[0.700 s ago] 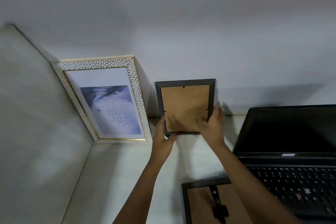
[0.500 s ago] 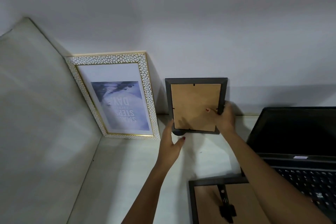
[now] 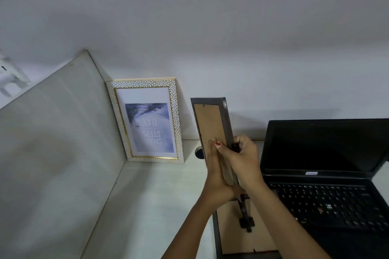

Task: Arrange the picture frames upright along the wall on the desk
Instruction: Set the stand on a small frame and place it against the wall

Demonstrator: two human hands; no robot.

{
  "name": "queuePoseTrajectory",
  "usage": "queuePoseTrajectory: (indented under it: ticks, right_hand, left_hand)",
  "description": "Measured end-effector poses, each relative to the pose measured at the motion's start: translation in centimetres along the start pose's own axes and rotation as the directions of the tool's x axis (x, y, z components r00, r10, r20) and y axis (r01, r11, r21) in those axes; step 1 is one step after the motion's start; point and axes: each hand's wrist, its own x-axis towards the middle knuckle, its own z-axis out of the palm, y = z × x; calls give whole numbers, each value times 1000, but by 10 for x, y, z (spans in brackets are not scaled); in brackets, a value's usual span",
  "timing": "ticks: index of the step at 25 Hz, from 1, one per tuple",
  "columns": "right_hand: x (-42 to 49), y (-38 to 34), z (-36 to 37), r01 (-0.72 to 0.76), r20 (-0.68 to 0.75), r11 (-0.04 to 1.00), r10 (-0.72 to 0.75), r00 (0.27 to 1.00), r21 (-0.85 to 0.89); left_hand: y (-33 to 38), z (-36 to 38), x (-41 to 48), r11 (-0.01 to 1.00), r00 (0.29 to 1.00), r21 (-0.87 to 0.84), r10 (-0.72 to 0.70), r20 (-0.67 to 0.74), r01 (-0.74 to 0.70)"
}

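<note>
left hand and right hand clamp the dark rectangular frame at centre, edge-on, brown board backing showing; pebble-textured white-gold frame leans left.

We saw a pale desk carrying a white pebbled frame leaned on the wall, an open black laptop, and a dark frame lying face down
</note>
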Motion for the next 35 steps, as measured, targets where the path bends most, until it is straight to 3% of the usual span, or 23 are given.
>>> queuePoseTrajectory:
  ticks: [2,4,9,11,15,17,19,22,24,26,31,35]
  right_hand:
    - [-28,-25,-9,72,24,997,-72,997,20]
    - [-59,-44,-19,153,56,988,-153,987,-2]
    - [-107,-64,-58,321,232,936,-283,931,-143]
    - [-114,-60,-87,392,162,892,-363,918,-225]
    - [-119,-40,-156,393,-169,812,-501,849,-431]
    - [-116,-30,-186,315,-264,818,-478,837,-481]
    - [-107,-22,-224,222,-316,904,-344,884,-364]
    - [-93,-21,-295,65,-163,997,-59,985,31]
    - [-87,-16,-346,21,-51,981,-11,999,191]
    - [-80,-4,-394,29,-69,981,-16,997,194]
    - [-53,27,-501,33,-248,993,-4,969,114]
    - [-31,42,-568,10,-182,1000,-9,983,3]
  left_hand:
    - [21,8,-16,997,999,-73,26,-34,-29]
    - [39,15,-38,965,997,-259,16,-76,-35]
    - [61,23,-65,746,989,-661,-29,-147,-76]
    - [65,25,-71,743,995,-669,-59,-84,-12]
    - [73,42,-74,807,996,-586,-85,-4,67]
    - [73,55,-70,835,996,-544,-85,17,80]
    - [68,83,-62,835,995,-541,-94,45,103]
    - [63,142,-55,819,991,-558,-107,81,134]
    - [73,186,-53,814,982,-555,-97,160,171]
    - [87,231,-44,842,979,-511,-91,184,174]
    - [120,343,1,868,994,-484,-90,60,108]
    - [122,412,31,841,990,-533,-135,-48,89]
